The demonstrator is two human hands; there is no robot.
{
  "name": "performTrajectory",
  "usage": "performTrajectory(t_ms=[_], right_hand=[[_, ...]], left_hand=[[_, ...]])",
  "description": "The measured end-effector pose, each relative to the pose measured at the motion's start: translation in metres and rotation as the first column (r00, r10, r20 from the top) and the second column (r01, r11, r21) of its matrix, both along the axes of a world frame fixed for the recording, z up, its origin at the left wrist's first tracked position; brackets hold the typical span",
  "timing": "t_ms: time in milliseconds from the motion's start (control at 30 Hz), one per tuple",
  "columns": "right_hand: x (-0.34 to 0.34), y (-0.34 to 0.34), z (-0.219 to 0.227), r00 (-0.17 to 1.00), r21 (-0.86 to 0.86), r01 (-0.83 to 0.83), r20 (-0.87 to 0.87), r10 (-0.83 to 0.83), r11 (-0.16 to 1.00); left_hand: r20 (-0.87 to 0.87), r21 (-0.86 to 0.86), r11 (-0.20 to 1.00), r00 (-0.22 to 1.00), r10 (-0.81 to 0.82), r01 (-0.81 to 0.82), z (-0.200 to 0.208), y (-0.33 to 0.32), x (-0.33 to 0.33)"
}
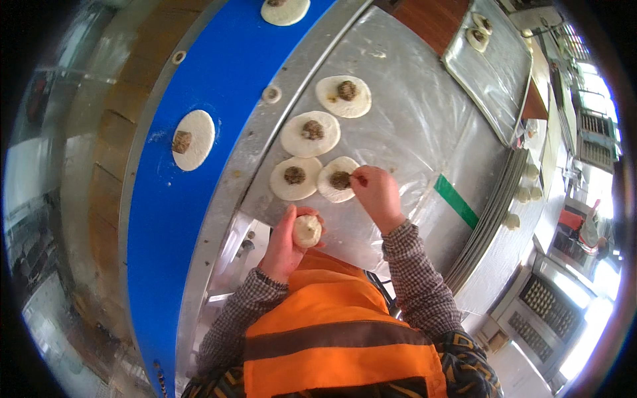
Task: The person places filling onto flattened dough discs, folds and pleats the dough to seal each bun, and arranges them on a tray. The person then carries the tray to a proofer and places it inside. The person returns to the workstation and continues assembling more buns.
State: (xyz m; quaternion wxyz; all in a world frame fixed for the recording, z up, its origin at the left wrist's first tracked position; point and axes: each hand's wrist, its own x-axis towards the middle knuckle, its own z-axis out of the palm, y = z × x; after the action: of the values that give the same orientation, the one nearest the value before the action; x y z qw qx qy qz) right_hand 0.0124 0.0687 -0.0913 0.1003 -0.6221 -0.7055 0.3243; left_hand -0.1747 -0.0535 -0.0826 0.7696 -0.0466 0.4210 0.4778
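Observation:
My left hand (285,243) is wrapped round a pale dough bun (306,231), gathered to a small point on top, just past the metal table's near edge. At the table, my right hand (377,194) has its fingers closed at the right edge of a flat dough round (330,188) with a dark filling lump (340,180) in its middle. Touching it on the left lies a second filled dough round (281,188). Farther back are a third filled round (290,139) and another filled round (359,103), both flat on the table.
A blue conveyor belt (161,219) runs along the left, carrying a filled round (203,142). The metal table (398,126) bears a green tape strip (456,201). Back right is a tray (497,73) with two dough pieces. Stacked grey boards (490,215) stand at the right.

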Motion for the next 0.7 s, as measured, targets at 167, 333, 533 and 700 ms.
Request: performTrajectory(t_ms=[167, 333, 533, 700], right_hand=[[-0.005, -0.016, 0.047, 0.918, -0.194, 0.217, -0.293, -0.268, 0.957], [-0.002, -0.054, 0.094, 0.916, -0.033, 0.040, -0.398, -0.050, 0.999], [0.041, -0.076, 0.104, 0.961, 0.320, -0.039, -0.248, 0.123, 0.947], [0.109, -0.106, 0.115, 0.931, 0.238, 0.136, -0.363, -0.042, 0.962]], left_hand=[[0.062, -0.050, 0.996, 0.996, -0.072, 0.075, 0.008, 0.024, 0.001], [0.089, 0.050, 0.979, 0.975, -0.203, 0.200, 0.023, 0.050, 0.024], [0.058, 0.088, 0.937, 0.937, -0.344, 0.339, 0.037, 0.054, 0.072], [0.056, 0.029, 0.908, 0.906, -0.419, 0.418, 0.041, 0.049, 0.139]])
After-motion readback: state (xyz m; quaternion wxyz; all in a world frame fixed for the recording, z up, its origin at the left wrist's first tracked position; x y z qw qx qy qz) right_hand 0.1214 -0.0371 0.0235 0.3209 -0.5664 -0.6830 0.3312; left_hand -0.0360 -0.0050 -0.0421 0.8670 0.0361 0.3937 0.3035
